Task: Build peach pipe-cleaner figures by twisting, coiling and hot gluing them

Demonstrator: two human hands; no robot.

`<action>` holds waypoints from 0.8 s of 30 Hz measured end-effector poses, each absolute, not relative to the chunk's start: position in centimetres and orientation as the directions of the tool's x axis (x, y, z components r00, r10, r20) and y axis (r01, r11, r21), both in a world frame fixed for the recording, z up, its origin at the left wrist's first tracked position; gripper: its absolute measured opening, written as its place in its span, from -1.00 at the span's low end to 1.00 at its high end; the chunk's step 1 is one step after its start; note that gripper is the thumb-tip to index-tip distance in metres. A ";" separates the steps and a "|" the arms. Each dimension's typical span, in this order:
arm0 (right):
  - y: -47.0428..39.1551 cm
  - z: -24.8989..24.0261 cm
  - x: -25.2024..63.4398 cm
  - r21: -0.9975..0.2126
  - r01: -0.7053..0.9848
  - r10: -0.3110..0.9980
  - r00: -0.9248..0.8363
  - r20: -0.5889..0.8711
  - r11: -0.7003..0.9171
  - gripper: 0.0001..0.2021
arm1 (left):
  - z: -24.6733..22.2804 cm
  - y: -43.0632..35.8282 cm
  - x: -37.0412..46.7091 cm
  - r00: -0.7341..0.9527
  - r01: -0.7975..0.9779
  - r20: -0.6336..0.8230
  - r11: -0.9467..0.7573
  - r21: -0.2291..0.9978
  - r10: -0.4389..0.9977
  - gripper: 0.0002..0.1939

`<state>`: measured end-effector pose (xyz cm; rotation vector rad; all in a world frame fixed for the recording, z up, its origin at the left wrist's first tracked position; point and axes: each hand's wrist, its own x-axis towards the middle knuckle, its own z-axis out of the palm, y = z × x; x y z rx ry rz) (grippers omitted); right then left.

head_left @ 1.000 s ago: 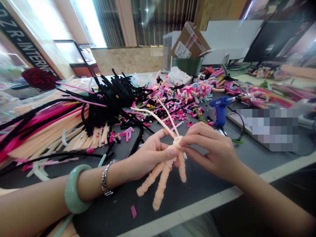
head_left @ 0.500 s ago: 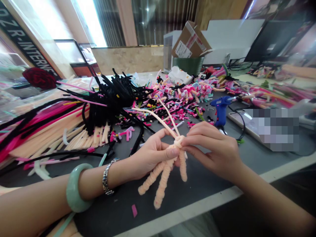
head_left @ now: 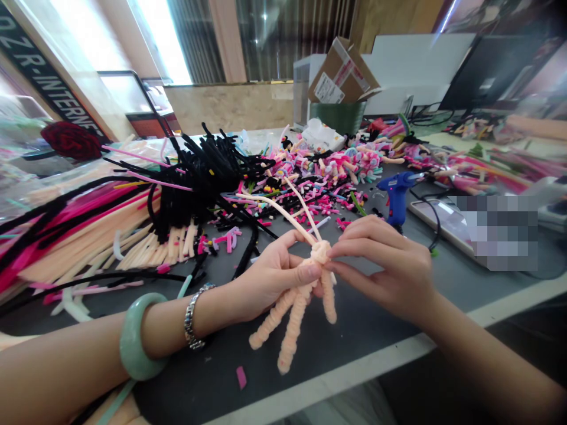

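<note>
Between my hands is a peach pipe-cleaner figure (head_left: 292, 330), with coiled limbs hanging down and two straight stems (head_left: 283, 208) sticking up from a knotted top. My left hand (head_left: 277, 271) pinches it just below the knot, thumb in front; the fingers behind are partly hidden. A green bangle and a metal bracelet circle that wrist. At the knot's right side, my right hand (head_left: 383, 265) has its thumb and fingertips closed on the fuzzy peach strand. Exactly what part the right fingertips grip is hard to make out.
A blue glue gun (head_left: 396, 198) stands beyond my right hand, near a phone-like device (head_left: 447, 227). Black pipe cleaners (head_left: 204, 165) and peach ones (head_left: 88, 236) lie left. Colourful cut scraps (head_left: 310, 183) spread across the back. A cardboard box (head_left: 343, 74) sits in a green bin.
My right hand has shifted very slightly right, its fingers still at the knot. The left hand and the figure stay almost in place.
</note>
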<state>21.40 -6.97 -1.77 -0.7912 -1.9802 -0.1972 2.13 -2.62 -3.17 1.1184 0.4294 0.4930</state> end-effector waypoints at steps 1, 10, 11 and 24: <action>-7.0 -1.8 21.4 -0.182 0.601 0.450 -0.333 0.829 0.778 -0.84 | -3.2 -2.6 2.1 0.815 -0.160 -0.079 0.353 0.922 0.575 -0.65; -7.2 -1.7 21.5 -0.196 0.585 0.456 -0.338 0.823 0.787 -0.82 | -3.2 -2.6 2.1 0.818 -0.144 -0.073 0.325 0.935 0.571 -0.62; -7.2 -1.7 21.5 -0.198 0.586 0.457 -0.335 0.824 0.786 -0.82 | -3.2 -2.6 2.1 0.817 -0.144 -0.072 0.324 0.935 0.572 -0.62; -7.2 -1.7 21.6 -0.232 0.598 0.483 -0.302 0.822 0.767 -0.84 | -3.4 -2.5 2.1 0.833 -0.211 -0.058 0.413 0.886 0.550 -0.61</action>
